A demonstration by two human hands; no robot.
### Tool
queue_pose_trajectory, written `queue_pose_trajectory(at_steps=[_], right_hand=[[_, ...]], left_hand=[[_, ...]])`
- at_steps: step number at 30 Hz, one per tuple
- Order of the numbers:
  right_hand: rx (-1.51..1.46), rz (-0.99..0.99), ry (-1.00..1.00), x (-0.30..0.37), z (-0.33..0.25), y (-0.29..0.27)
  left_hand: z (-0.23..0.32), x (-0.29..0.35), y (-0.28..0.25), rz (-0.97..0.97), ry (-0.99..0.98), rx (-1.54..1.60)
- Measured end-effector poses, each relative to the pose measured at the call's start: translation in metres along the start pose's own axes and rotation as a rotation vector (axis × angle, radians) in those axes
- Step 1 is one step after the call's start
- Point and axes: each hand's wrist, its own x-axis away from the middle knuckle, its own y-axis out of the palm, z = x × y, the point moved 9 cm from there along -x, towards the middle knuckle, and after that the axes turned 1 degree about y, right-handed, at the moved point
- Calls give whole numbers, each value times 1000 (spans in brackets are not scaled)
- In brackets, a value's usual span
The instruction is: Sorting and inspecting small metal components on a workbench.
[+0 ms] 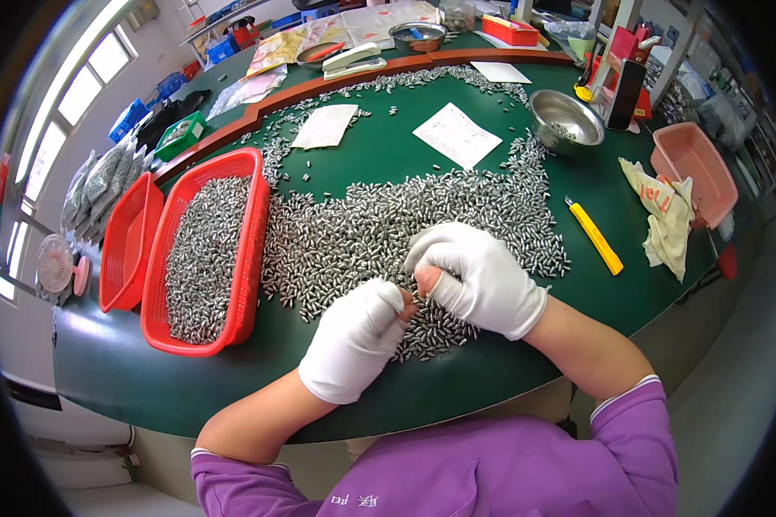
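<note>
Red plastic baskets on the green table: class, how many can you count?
2: one full of small metal parts, one empty to its left. A pink basket sits apart.

Bright window daylight from left, sharp centre, fisheye-bent edges

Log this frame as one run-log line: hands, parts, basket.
left hand: gloved, pinching small metal parts | right hand: gloved, thumb tip bare, on pile | red basket: holds parts, left of pile | table: green
</note>
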Motion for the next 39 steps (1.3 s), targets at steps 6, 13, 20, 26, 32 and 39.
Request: queue_pose_trajectory(at_steps=[6,13,20,26,32,39], right_hand=[[55,158,-173,-1,-20,-16],[139,114,-266,-2,-30,-14],[166,133,-326,-2,-33,-13],[248,128,-388,-2,-43,-12],[290,106,-418,-3,-48,-9],[322,132,-489,-2,-55,-7]], left_hand=[[-27,4,6,9,-484,631],[-32,9,13,-18,-660,788],[-29,5,11,-37,-563,666],[-29,4,6,53,-428,556],[-31,5,7,28,-477,572],[-34,10,19,-92,-683,795]])
